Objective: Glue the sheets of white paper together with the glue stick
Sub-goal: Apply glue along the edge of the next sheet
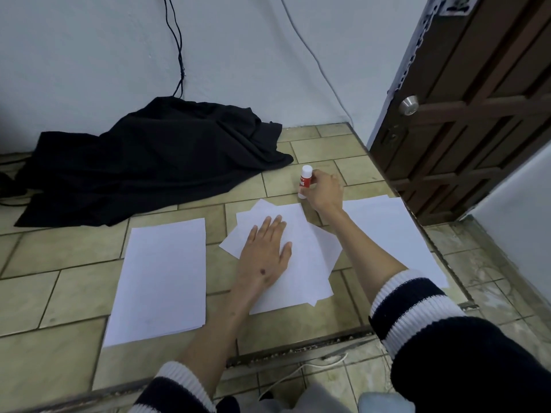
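A red and white glue stick (304,181) with its white cap on stands upright on the tiled floor, just beyond the middle papers. My right hand (326,192) is wrapped around it. My left hand (265,248) lies flat, fingers spread, on a loose pile of overlapping white sheets (310,263) in the middle. A neat stack of white paper (162,278) lies to the left, apart from the pile. Another white sheet (393,231) lies to the right, partly hidden by my right forearm.
A crumpled black cloth (155,162) lies at the back left against the wall, with dark cables (179,55) running down to it. A brown door (465,114) stands at the right. A metal floor strip (298,350) and a white cable (301,371) run near my knees.
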